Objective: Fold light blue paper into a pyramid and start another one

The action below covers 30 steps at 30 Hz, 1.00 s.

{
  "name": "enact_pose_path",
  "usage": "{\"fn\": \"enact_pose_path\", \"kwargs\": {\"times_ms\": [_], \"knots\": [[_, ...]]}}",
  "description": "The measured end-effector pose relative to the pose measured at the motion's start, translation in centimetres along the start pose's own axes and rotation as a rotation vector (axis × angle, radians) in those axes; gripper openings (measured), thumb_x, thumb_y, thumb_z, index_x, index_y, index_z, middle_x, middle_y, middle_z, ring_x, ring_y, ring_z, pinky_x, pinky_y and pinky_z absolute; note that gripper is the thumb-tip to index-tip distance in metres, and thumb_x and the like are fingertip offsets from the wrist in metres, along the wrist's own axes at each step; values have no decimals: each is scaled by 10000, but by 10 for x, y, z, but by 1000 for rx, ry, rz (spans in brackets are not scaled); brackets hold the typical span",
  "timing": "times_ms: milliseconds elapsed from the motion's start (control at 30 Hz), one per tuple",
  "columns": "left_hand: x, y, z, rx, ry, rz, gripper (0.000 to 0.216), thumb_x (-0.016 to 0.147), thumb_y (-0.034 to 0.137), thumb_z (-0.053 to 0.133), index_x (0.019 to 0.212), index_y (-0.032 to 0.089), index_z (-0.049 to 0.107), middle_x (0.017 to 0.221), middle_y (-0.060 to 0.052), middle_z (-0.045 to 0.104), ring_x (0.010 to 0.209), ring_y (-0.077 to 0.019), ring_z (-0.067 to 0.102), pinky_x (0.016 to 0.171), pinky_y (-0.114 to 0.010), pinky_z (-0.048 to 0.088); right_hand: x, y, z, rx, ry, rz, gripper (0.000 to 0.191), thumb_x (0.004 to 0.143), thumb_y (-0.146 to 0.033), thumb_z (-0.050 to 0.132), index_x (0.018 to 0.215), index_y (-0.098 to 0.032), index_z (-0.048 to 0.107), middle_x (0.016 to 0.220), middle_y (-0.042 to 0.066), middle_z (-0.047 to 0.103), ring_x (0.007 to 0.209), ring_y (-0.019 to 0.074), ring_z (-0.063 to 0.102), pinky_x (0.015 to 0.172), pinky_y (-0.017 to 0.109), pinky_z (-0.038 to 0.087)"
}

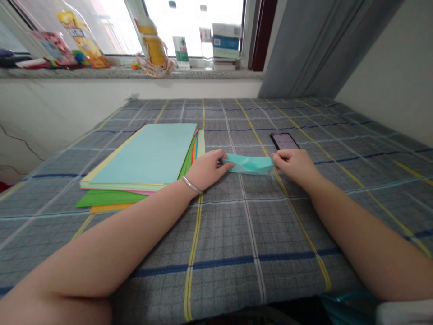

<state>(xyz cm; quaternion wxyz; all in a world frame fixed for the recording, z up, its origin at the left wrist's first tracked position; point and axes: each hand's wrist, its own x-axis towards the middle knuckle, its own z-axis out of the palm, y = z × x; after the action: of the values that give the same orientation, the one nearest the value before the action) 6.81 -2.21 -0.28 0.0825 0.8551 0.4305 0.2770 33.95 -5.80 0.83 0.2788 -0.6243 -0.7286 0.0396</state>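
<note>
Daylight glares white through the window [192, 25]; shadows stay soft.

Room Survey: Daylit Far End

A pale-framed window [192, 25] occupies the far side; strong daylight whitens its panes. Below runs a speckled stone sill [111, 73] lined with bottles [82, 34], packets [56, 46] and boxes [226, 41]. The off-white wall [57, 99] beneath carries a thin dark cable [20, 140] at left. A dark red upright [260, 36] edges the window at right, beside a grey curtain [314, 49] in folds and a plain right-hand wall [389, 85]. Checked grey cloth [223, 289] covers the foreground; furniture beneath cannot be confirmed.
</note>
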Motion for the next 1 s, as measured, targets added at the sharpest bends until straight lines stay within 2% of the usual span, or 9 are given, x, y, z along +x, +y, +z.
{"fn": "enact_pose_path", "kwargs": {"times_ms": [133, 200, 267, 333, 400, 533, 600, 700, 1000], "knots": [[2, -6, 2, -33, 23, 2, 157, 876, 330, 576, 823, 183, 590, 707, 4, 620, 626, -141, 561, 583, -252, 429, 2, 3, 0, -47, -10, 39, 407, 873, -439, 492, 530, -225, 543, 513, 6, 538, 509, 166, 476, 512, 322, 278], [0, -4, 2, 22, 41, 85, 135, 897, 314, 550, 898, 186, 595, 746, -3, 640, 642, -140, 581, 599, -249, 435, 3, 3, -1, -43, 36, -77, 323, 860, -394, 527, 595, -224, 600, 669, 34, 654, 647, 199, 575, 592, 336, 371], [-3, 0, 1, 93, 41, 171, 159, 930, 327, 513, 963, 191, 588, 782, -15, 662, 663, -146, 606, 606, -247, 434, 3, 0, -3, -36, 105, -252, 189, 837, -321, 571, 700, -227, 661, 892, 62, 719, 866, 242, 627, 776, 391, 438], [-7, 6, -1, 141, 23, 243, 193, 960, 345, 467, 1005, 197, 581, 802, -22, 680, 671, -151, 626, 593, -243, 426, 2, -5, -6, -56, 163, -410, 95, 814, -272, 610, 826, -239, 699, 1071, 72, 712, 1037, 274, 598, 938, 463, 409], [-10, 10, -1, 170, 21, 291, 221, 978, 352, 431, 1028, 196, 580, 801, -26, 693, 657, -156, 638, 570, -242, 420, -1, -13, -11, -105, 173, -516, 139, 810, -253, 629, 924, -259, 709, 1168, 61, 687, 1118, 293, 551, 994, 495, 380], [-12, 13, 0, 223, 54, 363, 260, 992, 361, 395, 1034, 191, 587, 803, -27, 710, 649, -150, 657, 551, -236, 428, -10, -32, -15, -185, -71, -691, 254, 873, -204, 550, 1075, -276, 684, 1135, 47, 701, 1083, 270, 559, 969, 465, 410], [-13, 15, 2, 250, 43, 416, 270, 998, 364, 385, 1038, 193, 590, 877, -35, 725, 673, -139, 669, 566, -227, 446, -13, -38, -11, -254, -132, -702, 268, 897, -192, 513, 1107, -233, 675, 1070, 82, 709, 1021, 262, 576, 914, 429, 437], [-13, 17, 4, 281, 21, 492, 277, 1004, 361, 374, 1039, 192, 590, 966, -44, 729, 707, -137, 680, 593, -230, 472, -14, -43, -2, -315, -177, -662, 210, 922, -209, 499, 1003, -188, 692, 1015, 105, 704, 963, 250, 584, 850, 380, 451], [-12, 18, 5, 299, 19, 550, 224, 1004, 325, 392, 970, 197, 573, 922, -15, 734, 692, -144, 679, 569, -244, 452, -10, -46, 12, -275, -237, -457, 142, 902, -207, 545, 928, -186, 684, 942, 71, 682, 861, 204, 620, 729, 306, 444]]}}
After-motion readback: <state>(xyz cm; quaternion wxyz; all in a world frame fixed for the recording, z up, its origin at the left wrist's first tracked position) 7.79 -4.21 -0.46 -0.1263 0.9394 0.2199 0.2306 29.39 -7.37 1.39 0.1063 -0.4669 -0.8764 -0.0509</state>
